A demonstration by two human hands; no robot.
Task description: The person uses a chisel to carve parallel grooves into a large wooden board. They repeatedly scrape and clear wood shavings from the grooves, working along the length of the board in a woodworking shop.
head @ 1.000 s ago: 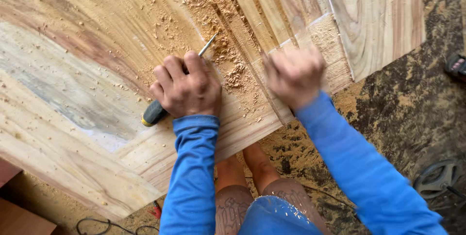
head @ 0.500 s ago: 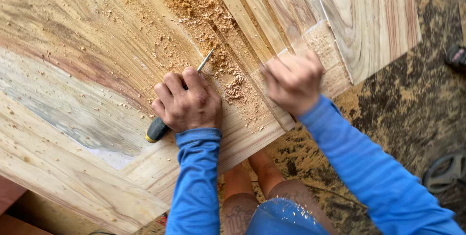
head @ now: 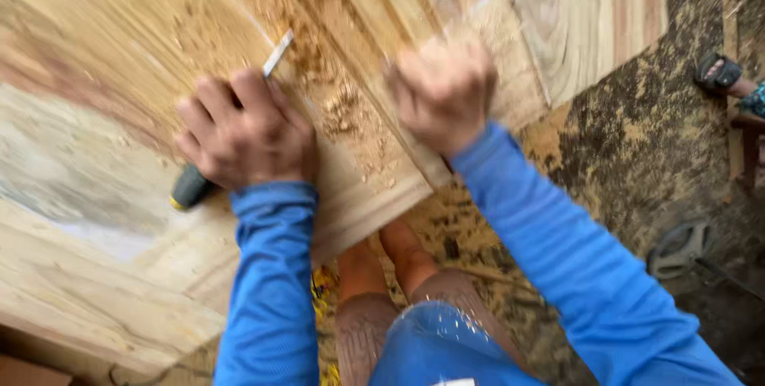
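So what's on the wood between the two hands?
In the head view, loose wood shavings lie on the wooden panel between the left hand, which grips a chisel, and the right hand.

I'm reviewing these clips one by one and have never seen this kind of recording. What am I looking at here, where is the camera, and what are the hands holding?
There is no machine: a person works with bare hands, and the one picture comes from a camera on their head, looking down past blue sleeves and their legs. The left hand is closed around a chisel, its metal blade pointing up and its dark handle end sticking out below the fist. The right hand is a blurred fist; I cannot tell whether it holds anything. Both are over a large wooden panel with grooves, strewn with wood chips. Sawdust covers the floor.
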